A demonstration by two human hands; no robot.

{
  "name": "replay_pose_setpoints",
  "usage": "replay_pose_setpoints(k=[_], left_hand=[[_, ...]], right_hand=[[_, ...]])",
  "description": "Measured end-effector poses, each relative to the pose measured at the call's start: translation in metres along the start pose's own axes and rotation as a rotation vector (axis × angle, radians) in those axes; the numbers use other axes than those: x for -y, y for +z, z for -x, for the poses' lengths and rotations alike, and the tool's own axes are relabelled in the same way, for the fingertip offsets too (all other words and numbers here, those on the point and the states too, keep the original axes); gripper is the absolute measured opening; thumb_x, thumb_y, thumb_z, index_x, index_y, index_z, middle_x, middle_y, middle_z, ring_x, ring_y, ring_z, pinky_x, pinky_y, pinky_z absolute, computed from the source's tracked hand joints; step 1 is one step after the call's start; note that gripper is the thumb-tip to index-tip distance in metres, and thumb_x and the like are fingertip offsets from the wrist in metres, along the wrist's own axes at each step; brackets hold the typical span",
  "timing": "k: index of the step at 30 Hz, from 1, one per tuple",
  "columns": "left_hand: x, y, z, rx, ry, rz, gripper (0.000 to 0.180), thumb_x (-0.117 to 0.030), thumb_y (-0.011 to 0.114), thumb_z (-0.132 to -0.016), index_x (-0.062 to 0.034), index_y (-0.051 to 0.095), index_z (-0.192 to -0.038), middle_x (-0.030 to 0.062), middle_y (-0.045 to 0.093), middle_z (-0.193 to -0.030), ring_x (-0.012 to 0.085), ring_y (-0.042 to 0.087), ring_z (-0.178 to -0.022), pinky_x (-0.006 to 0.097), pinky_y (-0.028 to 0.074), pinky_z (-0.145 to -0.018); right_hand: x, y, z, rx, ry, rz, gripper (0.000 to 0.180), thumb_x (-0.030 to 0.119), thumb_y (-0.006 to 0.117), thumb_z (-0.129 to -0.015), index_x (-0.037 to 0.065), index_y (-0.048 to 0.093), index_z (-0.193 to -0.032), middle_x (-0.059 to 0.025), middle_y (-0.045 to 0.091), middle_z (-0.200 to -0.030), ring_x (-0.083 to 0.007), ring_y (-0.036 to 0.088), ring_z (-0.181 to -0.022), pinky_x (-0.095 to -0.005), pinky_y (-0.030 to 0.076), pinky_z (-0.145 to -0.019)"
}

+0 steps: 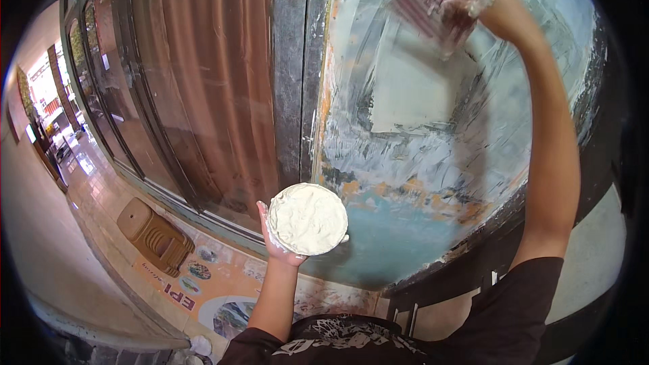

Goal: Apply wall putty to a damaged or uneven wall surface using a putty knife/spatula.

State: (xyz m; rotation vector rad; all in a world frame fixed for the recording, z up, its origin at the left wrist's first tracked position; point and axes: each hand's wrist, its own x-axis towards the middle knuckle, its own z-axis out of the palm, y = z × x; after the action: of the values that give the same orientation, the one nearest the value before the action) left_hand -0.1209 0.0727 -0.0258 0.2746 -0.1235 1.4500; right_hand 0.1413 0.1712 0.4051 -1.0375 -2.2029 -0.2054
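My left hand (278,249) cradles a round tub (345,231) from below and the side, fingers curled about it. Creamy off-white putty (307,219) fills it up to the rim. High at the upper right, my right hand (492,5) is closed on a wide maroon putty knife (420,7), slightly smeared by motion. White putty sticks to my right fingers. The knife is over the upper part of a patchy wall (405,216), coated with rough grey-white putty over bluish-green and orange areas. A smoother pale patch (405,91) lies below the knife; whether the blade touches the wall I cannot tell.
Left of the wall stands a dark frame post (291,61), then glass with a brown curtain (203,61) behind it. A brown plastic stool (155,235) rests on a printed sheet (182,284) on the floor. A tiled passage (91,182) runs away at left.
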Motion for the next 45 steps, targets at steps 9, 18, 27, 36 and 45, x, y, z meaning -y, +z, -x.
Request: replay_pose_setpoints(k=[9, 18, 27, 36, 45], left_hand=[[0.004, -0.004, 0.002, -0.045, -0.003, 0.015, 0.089, -0.074, 0.036, -0.090, -0.0030, 0.043, -0.144, 0.0190, 0.045, -0.146, 0.0416, 0.046, -0.131, 0.060, 0.036, -0.107], [-0.008, -0.007, 0.020, -0.069, 0.059, 0.000, 0.091, -0.076, 0.033, -0.089, -0.0040, 0.044, -0.143, 0.0190, 0.046, -0.145, 0.0408, 0.048, -0.130, 0.058, 0.039, -0.107], [-0.003, -0.008, 0.010, -0.078, -0.003, -0.004, 0.089, -0.075, 0.036, -0.089, -0.0052, 0.045, -0.143, 0.0181, 0.046, -0.146, 0.0414, 0.046, -0.130, 0.059, 0.037, -0.108], [-0.008, -0.012, 0.014, -0.028, 0.017, 0.002, 0.092, -0.077, 0.033, -0.089, -0.0041, 0.043, -0.144, 0.0189, 0.044, -0.147, 0.0412, 0.046, -0.131, 0.059, 0.037, -0.107], [-0.009, -0.011, 0.018, 0.000, 0.020, 0.020, 0.093, -0.077, 0.033, -0.089, -0.0034, 0.041, -0.145, 0.0193, 0.043, -0.148, 0.0412, 0.045, -0.132, 0.059, 0.038, -0.107]], right_hand=[[-0.011, 0.110, 0.021, 0.090, -0.104, 0.470, 0.020, -0.002, 0.062, -0.073, -0.002, 0.067, -0.093, -0.0237, 0.066, -0.088, -0.0382, 0.065, -0.087, -0.0429, 0.051, -0.076], [0.003, 0.134, 0.046, 0.231, -0.286, 0.349, 0.014, 0.003, 0.063, -0.074, -0.001, 0.069, -0.086, -0.0231, 0.066, -0.084, -0.0380, 0.065, -0.085, -0.0438, 0.052, -0.075], [0.011, 0.048, -0.013, -0.138, -0.151, 0.325, 0.018, -0.003, 0.063, -0.075, -0.002, 0.068, -0.093, -0.0196, 0.067, -0.079, -0.0297, 0.067, -0.071, -0.0383, 0.052, -0.065], [-0.003, 0.163, 0.057, 0.302, -0.218, 0.554, 0.016, -0.004, 0.059, -0.073, -0.002, 0.068, -0.087, -0.0226, 0.066, -0.088, -0.0405, 0.064, -0.091, -0.0455, 0.052, -0.080], [0.028, 0.063, 0.016, 0.085, -0.098, 0.347, 0.018, -0.002, 0.064, -0.074, -0.002, 0.068, -0.091, -0.0206, 0.067, -0.082, -0.0346, 0.067, -0.079, -0.0395, 0.052, -0.070]])
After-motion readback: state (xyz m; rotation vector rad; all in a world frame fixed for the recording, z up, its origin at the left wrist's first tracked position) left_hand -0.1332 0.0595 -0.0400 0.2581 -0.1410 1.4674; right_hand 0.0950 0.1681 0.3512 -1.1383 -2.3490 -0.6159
